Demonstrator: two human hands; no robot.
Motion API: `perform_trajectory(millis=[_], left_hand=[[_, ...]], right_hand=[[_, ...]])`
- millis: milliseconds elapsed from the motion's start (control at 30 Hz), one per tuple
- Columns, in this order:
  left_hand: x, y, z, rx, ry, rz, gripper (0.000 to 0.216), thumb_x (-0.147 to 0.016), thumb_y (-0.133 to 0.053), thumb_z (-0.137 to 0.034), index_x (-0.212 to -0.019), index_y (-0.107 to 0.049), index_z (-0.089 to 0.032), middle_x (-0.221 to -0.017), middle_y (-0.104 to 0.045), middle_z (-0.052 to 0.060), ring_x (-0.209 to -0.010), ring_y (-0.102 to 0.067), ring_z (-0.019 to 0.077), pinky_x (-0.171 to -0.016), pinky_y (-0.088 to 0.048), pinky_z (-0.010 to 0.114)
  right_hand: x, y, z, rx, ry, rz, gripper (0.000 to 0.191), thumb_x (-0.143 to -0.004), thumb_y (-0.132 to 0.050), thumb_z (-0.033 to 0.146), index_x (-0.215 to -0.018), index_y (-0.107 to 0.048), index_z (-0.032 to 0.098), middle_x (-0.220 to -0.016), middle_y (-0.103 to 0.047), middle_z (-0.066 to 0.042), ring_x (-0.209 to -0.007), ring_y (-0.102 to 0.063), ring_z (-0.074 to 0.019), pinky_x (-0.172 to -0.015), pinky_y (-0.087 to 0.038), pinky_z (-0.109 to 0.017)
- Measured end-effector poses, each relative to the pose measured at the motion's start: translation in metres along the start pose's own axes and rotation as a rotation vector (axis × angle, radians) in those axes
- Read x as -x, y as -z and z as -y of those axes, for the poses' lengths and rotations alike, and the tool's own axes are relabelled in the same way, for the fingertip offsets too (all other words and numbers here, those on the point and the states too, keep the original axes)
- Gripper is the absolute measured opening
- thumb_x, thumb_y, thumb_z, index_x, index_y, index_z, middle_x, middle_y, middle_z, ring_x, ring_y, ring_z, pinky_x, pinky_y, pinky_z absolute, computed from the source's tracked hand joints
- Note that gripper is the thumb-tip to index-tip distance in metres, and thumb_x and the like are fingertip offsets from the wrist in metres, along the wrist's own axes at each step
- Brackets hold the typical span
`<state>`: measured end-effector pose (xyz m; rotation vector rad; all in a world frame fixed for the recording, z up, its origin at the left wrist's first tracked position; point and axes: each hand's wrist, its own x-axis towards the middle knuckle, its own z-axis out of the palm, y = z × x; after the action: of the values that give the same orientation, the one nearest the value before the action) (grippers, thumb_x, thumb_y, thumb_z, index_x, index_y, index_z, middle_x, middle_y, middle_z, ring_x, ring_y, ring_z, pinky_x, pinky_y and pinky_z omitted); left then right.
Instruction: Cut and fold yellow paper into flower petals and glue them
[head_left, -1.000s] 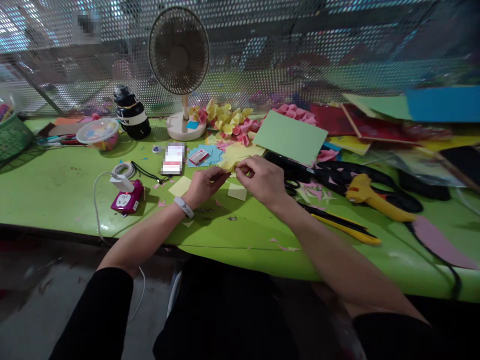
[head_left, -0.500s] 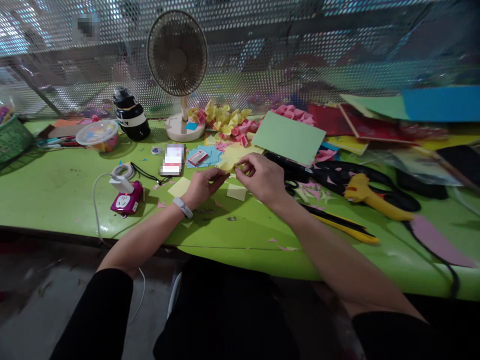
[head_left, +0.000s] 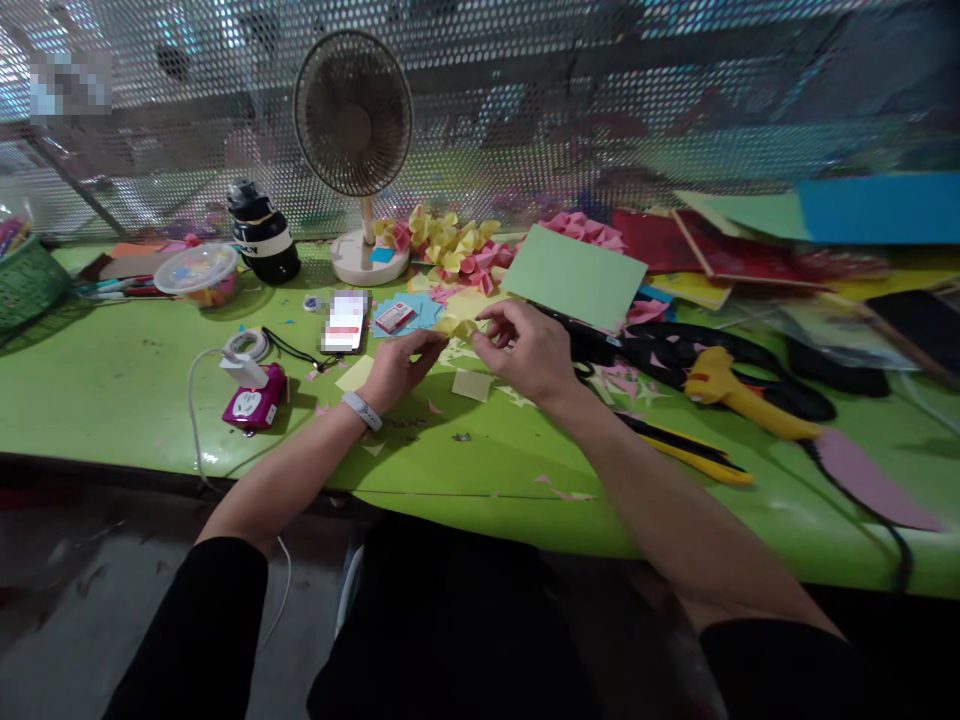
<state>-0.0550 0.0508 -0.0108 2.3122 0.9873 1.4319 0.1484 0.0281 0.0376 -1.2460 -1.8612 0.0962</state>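
Observation:
A small piece of folded yellow paper (head_left: 459, 327) is held up over the green table between my two hands. My left hand (head_left: 405, 372), with a pale band on its wrist, pinches the paper's left end between thumb and fingers. At the right end, the curled thumb and forefinger of my right hand (head_left: 529, 352) close on its edge; the exact contact is small and hard to see. Below lies a pale yellow paper square (head_left: 472, 385), and another yellow sheet (head_left: 355, 374) is beside my left hand. Blue paper pieces (head_left: 427, 310) with a small red-and-white box (head_left: 394, 317) lie behind.
Folded yellow paper flowers (head_left: 439, 240) and a fan (head_left: 356, 115) stand at the back. Left are a phone (head_left: 345, 322), a purple power adapter (head_left: 255, 400) and a bottle (head_left: 262, 235). Right are a yellow glue gun (head_left: 750, 400), a yellow-black cutter (head_left: 690, 450) and a green sheet (head_left: 576, 275).
The yellow paper now looks more bent between my hands. My right hand's forefinger has lifted and arched a little. The view has shifted slightly.

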Motion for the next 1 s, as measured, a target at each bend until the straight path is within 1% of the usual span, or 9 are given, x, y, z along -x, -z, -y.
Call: perform_trajectory(millis=[133,267,333,433,567,633,733,867,1000], left_hand=[[-0.001,-0.001,0.010,0.034,0.001,-0.038,0.018,-0.095,-0.060,-0.023,-0.108,-0.070,-0.016,-0.102,-0.077,0.011,-0.084,-0.075,0.0156,-0.076,-0.061,0.028],[0.001,0.000,0.014,0.033,-0.005,-0.021,0.024,-0.095,-0.059,-0.020,-0.116,-0.069,-0.017,-0.114,-0.075,0.014,-0.096,-0.075,0.0178,-0.084,-0.062,0.031],[0.001,0.000,0.014,0.021,-0.029,-0.013,0.026,-0.095,-0.058,-0.018,-0.119,-0.068,-0.017,-0.116,-0.075,0.014,-0.099,-0.075,0.0178,-0.085,-0.062,0.030],[0.003,-0.001,0.016,0.013,-0.079,0.002,0.029,-0.094,-0.057,-0.016,-0.121,-0.067,-0.016,-0.114,-0.076,0.014,-0.095,-0.075,0.0173,-0.084,-0.062,0.030],[0.003,-0.001,0.015,-0.011,-0.118,0.032,0.030,-0.094,-0.057,-0.016,-0.123,-0.067,-0.015,-0.112,-0.076,0.013,-0.095,-0.076,0.0186,-0.084,-0.063,0.032],[0.003,0.000,0.012,0.002,-0.107,0.043,0.030,-0.094,-0.058,-0.016,-0.121,-0.068,-0.016,-0.114,-0.076,0.013,-0.099,-0.075,0.0189,-0.087,-0.063,0.033],[0.002,0.002,0.007,0.084,-0.062,0.005,0.026,-0.093,-0.059,-0.018,-0.115,-0.071,-0.016,-0.115,-0.076,0.013,-0.103,-0.074,0.0192,-0.089,-0.063,0.033],[-0.001,0.004,-0.001,0.217,0.073,-0.060,0.025,-0.093,-0.060,-0.022,-0.115,-0.069,-0.015,-0.117,-0.074,0.014,-0.107,-0.073,0.0189,-0.086,-0.063,0.030],[-0.003,0.004,-0.005,0.274,0.149,-0.113,0.023,-0.092,-0.060,-0.019,-0.114,-0.068,-0.015,-0.113,-0.075,0.013,-0.100,-0.074,0.0164,-0.079,-0.063,0.025]], right_hand=[[-0.006,0.004,-0.005,-0.064,-0.102,-0.027,0.017,-0.082,-0.059,0.029,-0.094,-0.067,0.021,-0.085,-0.073,-0.007,-0.068,-0.064,-0.0195,-0.067,-0.051,-0.035],[-0.010,-0.003,-0.018,-0.176,-0.249,0.121,0.026,-0.080,-0.063,0.032,-0.102,-0.070,0.019,-0.093,-0.076,-0.009,-0.077,-0.069,-0.0233,-0.071,-0.054,-0.039],[-0.010,-0.009,-0.021,-0.253,-0.296,0.196,0.024,-0.080,-0.064,0.031,-0.100,-0.071,0.019,-0.091,-0.077,-0.009,-0.079,-0.071,-0.0239,-0.074,-0.056,-0.040],[-0.007,-0.012,-0.020,-0.368,-0.299,0.239,0.017,-0.083,-0.062,0.029,-0.093,-0.070,0.019,-0.085,-0.076,-0.007,-0.075,-0.071,-0.0222,-0.075,-0.057,-0.040],[-0.005,-0.009,-0.013,-0.390,-0.247,0.187,0.014,-0.084,-0.062,0.028,-0.091,-0.070,0.019,-0.082,-0.075,-0.007,-0.071,-0.070,-0.0207,-0.072,-0.057,-0.038],[-0.005,-0.008,-0.013,-0.375,-0.235,0.170,0.013,-0.084,-0.064,0.028,-0.090,-0.070,0.019,-0.081,-0.075,-0.006,-0.070,-0.070,-0.0202,-0.071,-0.057,-0.038],[-0.007,-0.008,-0.021,-0.392,-0.263,0.151,0.017,-0.083,-0.067,0.034,-0.090,-0.071,0.019,-0.082,-0.074,-0.006,-0.068,-0.070,-0.0198,-0.071,-0.058,-0.039],[-0.014,-0.007,-0.038,-0.465,-0.341,0.102,0.023,-0.079,-0.072,0.041,-0.085,-0.069,0.020,-0.079,-0.073,-0.006,-0.064,-0.070,-0.0203,-0.063,-0.059,-0.037],[-0.032,-0.007,-0.052,-0.465,-0.473,0.139,0.014,-0.073,-0.077,0.029,-0.078,-0.067,0.020,-0.068,-0.072,-0.004,-0.053,-0.067,-0.0205,-0.053,-0.055,-0.034]])
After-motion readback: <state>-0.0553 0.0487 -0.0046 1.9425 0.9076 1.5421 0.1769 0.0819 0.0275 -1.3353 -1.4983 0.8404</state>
